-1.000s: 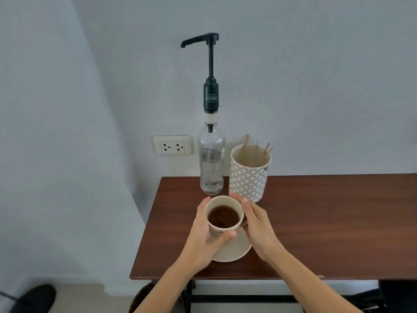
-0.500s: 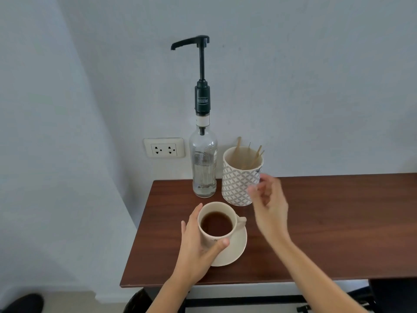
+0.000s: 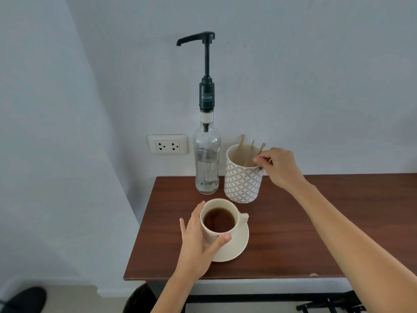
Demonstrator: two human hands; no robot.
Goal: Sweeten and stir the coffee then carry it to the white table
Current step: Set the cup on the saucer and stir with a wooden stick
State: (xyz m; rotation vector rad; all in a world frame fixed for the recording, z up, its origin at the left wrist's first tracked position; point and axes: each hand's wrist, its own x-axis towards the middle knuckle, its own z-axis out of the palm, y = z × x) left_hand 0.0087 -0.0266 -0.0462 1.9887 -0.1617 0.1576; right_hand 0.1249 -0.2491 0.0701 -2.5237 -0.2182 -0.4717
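Note:
A cream cup of dark coffee (image 3: 220,220) stands on a cream saucer (image 3: 237,247) near the front left of the brown table (image 3: 293,233). My left hand (image 3: 198,240) wraps around the cup's left side. Behind it rise a clear syrup bottle (image 3: 207,163) with a tall black pump and a patterned holder (image 3: 242,184) with several wooden stir sticks (image 3: 242,141). My right hand (image 3: 279,168) is at the holder's right rim, its fingertips pinched on a stick inside.
The table's left edge and front edge lie close to the saucer. A wall socket (image 3: 167,144) sits left of the bottle. A dark shoe (image 3: 24,299) shows on the floor at lower left, and dark furniture parts (image 3: 327,306) under the table.
My right hand left the cup, rose toward the holder and now pinches a stick at its rim. My left hand stays on the cup.

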